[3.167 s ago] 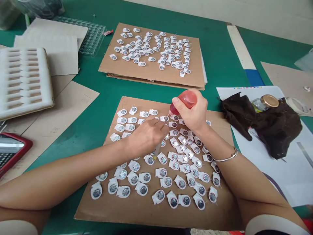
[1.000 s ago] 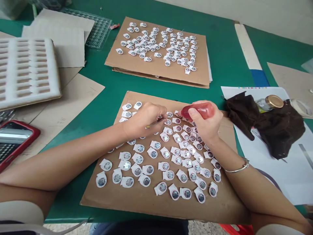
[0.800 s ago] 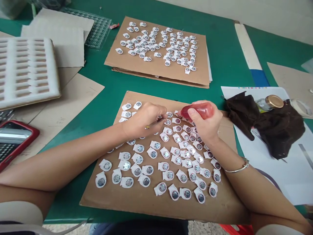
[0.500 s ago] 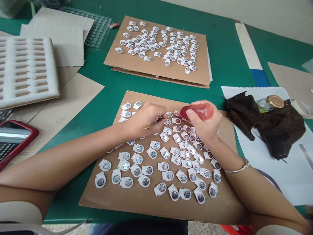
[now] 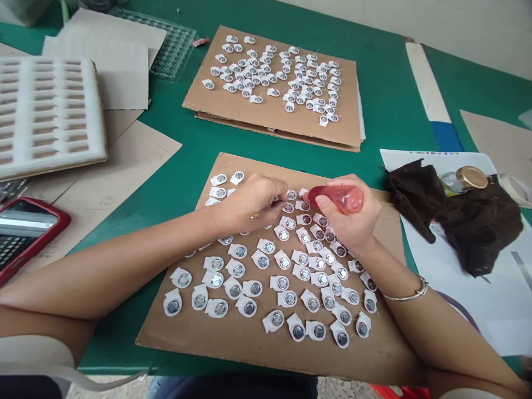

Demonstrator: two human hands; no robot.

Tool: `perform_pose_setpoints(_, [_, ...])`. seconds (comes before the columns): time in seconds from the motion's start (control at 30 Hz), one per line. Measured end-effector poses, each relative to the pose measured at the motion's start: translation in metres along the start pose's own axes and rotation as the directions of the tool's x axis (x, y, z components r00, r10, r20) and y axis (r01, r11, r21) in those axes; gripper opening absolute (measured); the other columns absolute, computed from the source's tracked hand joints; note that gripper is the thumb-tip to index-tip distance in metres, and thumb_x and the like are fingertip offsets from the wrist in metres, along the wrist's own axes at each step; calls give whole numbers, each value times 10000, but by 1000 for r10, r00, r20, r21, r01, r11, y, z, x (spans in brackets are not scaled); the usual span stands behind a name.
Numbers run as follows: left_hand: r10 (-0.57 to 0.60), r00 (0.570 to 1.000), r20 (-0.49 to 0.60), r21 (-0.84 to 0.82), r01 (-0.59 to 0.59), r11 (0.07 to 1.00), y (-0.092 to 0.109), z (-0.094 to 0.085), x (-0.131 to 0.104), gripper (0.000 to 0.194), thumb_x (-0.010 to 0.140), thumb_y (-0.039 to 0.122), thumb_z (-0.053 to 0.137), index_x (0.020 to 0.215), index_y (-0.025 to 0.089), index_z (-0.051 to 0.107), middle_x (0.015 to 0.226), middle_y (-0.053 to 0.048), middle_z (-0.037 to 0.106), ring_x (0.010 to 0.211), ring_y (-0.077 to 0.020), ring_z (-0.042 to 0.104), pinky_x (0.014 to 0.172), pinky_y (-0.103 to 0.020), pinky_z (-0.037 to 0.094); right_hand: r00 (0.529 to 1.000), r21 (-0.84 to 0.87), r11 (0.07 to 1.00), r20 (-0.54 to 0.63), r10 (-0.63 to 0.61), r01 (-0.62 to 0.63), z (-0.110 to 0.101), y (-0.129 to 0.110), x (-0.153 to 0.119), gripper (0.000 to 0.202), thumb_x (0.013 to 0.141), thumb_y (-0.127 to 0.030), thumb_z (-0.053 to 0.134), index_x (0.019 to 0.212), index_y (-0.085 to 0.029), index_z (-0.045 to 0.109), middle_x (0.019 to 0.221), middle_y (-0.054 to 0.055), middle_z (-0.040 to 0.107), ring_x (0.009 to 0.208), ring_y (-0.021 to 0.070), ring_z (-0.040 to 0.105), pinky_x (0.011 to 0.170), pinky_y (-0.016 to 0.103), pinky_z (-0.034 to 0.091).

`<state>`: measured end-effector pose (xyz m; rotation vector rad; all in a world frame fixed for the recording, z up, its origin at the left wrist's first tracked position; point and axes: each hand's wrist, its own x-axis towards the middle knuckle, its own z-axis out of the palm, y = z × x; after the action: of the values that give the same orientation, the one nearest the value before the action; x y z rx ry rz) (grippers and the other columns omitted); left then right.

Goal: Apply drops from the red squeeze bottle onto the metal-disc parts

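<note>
Right hand [image 5: 353, 221] was wrapped round red bulb [image 5: 341, 198]; left hand [image 5: 253, 200] pinched slim tool [image 5: 255, 216] over cardboard sheet [image 5: 233, 346].

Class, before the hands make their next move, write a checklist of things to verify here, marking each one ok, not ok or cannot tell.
1. Red translucent rounded bottle held in the right hand: ok, fingers wrapped around it.
2. Slim yellow-ended tool held in the left hand: ok.
3. Bottle's tip apart from the silver round discs with white tabs: cannot tell, too small and close.
4. Every disc separate from its neighbours: not ok, several tabs overlap towards the right.
5. Near brown cardboard sheet supported by the green tabletop: ok.
</note>
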<state>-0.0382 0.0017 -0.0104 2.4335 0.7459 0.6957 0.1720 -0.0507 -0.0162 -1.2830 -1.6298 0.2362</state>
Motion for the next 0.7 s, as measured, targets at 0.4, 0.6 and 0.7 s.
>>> perform_pose_setpoints(0.4, [8,1000,10,17,-8,1000,0,0,0,105,703,79,545,714,159,613,634,2,634,567,-111,575,503,-235,373,999,17,999,3,-33,33,1,-2,1,268,684,-348,722,869,-218,579,790,6,635,751,148,614,687,321,514])
perform_pose_setpoints(0.6, [-7,1000,16,-7,7,1000,1,-1,1,105,725,90,541,736,149,626,656,-13,648,582,-116,590,506,-226,396,1000,1,1000,2,13,-13,0,0,0,254,691,-357,715,861,-217,588,810,4,632,733,136,606,686,315,518])
perform_pose_setpoints(0.7, [-12,1000,18,-21,12,1000,3,-2,1,104,719,84,545,735,148,626,659,-12,649,580,-114,589,504,-224,400,1000,16,1000,-3,21,-21,0,-1,0,245,686,-347,719,852,-217,594,802,1,631,728,133,602,684,310,515])
